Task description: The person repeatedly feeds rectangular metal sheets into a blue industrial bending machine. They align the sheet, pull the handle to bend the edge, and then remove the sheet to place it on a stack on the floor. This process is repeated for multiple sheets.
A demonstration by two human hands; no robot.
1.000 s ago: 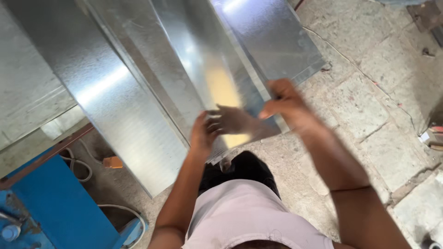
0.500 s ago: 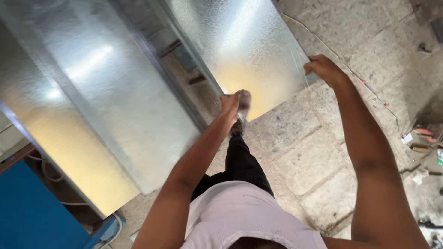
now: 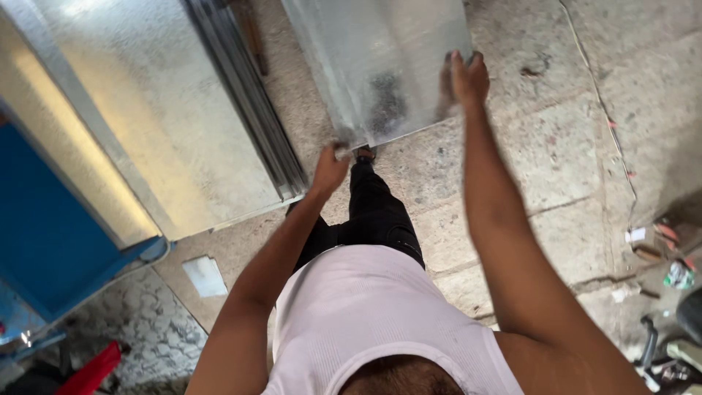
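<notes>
We hold a metal sheet [image 3: 384, 62] at twelve o'clock, its near edge just above the stone floor [image 3: 556, 168]. Our left hand [image 3: 330, 167] is clamped on the near left corner, our right hand [image 3: 468, 77] closed over the near right corner. A larger sheet [image 3: 157, 121] lies at ten o'clock beside a blue frame [image 3: 51, 241]; small scraps [image 3: 669, 256] litter three o'clock. The bare edges could cut our palms if the sheet slips, we judge, and its sagging corner might catch the shoe [image 3: 363, 154] below or scrape the neighbouring sheet.
</notes>
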